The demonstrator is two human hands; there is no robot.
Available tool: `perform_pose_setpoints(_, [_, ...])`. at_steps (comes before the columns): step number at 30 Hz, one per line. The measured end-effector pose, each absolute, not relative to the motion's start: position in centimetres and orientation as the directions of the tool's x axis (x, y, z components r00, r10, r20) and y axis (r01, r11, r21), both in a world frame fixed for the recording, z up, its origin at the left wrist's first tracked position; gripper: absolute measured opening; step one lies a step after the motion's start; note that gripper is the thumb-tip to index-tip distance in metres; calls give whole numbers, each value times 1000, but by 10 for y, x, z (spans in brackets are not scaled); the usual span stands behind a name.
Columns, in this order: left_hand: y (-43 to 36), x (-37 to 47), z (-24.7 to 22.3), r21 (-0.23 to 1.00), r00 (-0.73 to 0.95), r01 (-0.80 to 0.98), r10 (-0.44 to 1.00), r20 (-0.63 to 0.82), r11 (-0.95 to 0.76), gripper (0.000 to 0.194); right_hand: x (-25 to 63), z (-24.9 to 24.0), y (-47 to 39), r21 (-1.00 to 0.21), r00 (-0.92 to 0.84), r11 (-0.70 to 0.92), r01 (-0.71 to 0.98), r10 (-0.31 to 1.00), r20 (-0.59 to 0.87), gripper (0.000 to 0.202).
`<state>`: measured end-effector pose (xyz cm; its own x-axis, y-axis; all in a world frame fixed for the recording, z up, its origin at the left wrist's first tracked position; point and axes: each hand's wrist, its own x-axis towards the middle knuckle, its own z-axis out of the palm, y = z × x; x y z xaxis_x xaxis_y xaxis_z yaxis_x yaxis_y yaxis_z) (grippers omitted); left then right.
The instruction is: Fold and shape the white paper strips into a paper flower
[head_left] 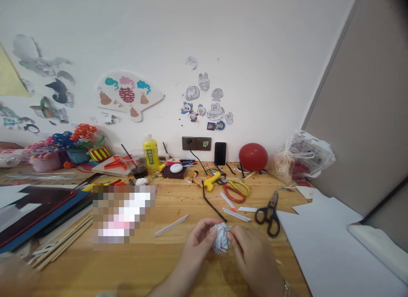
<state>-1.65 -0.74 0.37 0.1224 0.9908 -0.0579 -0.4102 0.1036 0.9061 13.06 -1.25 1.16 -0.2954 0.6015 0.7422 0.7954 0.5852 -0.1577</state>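
Low in the middle of the view, my left hand (198, 242) and my right hand (253, 256) meet over the wooden table. Between their fingertips is a small ball-like cluster of folded white paper pieces (221, 239), layered like petals. My left thumb presses on its left side, and the right fingers pinch its upper right edge. A thin black bent stick (214, 205) ends just behind the cluster. Several white paper strips (236, 214) lie beyond my hands, one of them (172, 225) to the left. Black scissors (270, 216) lie to the right.
Behind are a yellow glue gun (213, 181), red-and-yellow scissors (236, 191), a red balloon (253, 157), a phone (220, 154) and a yellow bottle (151, 153). White sheets (331, 233) cover the right side; wooden sticks (68, 241) lie left. Another person's blurred hand (15, 272) shows lower left.
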Motion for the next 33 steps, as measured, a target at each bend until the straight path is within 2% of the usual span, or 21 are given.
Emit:
perform_pose_setpoints(3, [-7, -17, 2, 910, 140, -400, 988, -58, 110, 27, 131, 10, -12, -153, -301, 578, 802, 612, 732, 45])
perform_pose_setpoints(6, [-7, -16, 2, 906, 144, -407, 988, -59, 114, 25, 131, 7, -11, -246, -280, 574, 781, 674, 683, 44])
perform_pose_setpoints(9, [-8, -15, 6, 900, 135, -418, 988, -74, 125, 25, 131, 6, -10, -474, -217, 545, 692, 783, 583, 40])
perform_pose_setpoints(13, [-11, -13, 14, 869, 114, -471, 987, -111, 152, 28, 133, 10, -7, -797, -54, 410, 444, 900, 433, 36])
perform_pose_setpoints(16, [-11, -13, 19, 842, 131, -492, 975, -179, 221, 32, 137, 15, -4, -923, 107, 300, 240, 937, 332, 33])
perform_pose_setpoints(19, [-11, -14, 20, 797, 154, -512, 947, -283, 322, 34, 139, 17, -2, -944, 153, 293, 153, 937, 315, 31])
perform_pose_setpoints(25, [-6, -16, 13, 698, 228, -565, 897, -380, 439, 36, 136, 10, -4, -897, 33, 357, 262, 925, 378, 25])
perform_pose_setpoints(28, [-5, -17, 9, 702, 301, -542, 887, -351, 462, 30, 135, 4, -4, -862, -24, 397, 315, 911, 411, 22])
perform_pose_setpoints(33, [-8, -15, 6, 702, 438, -557, 875, -206, 444, 17, 136, 0, -1, -839, -14, 406, 362, 902, 431, 20])
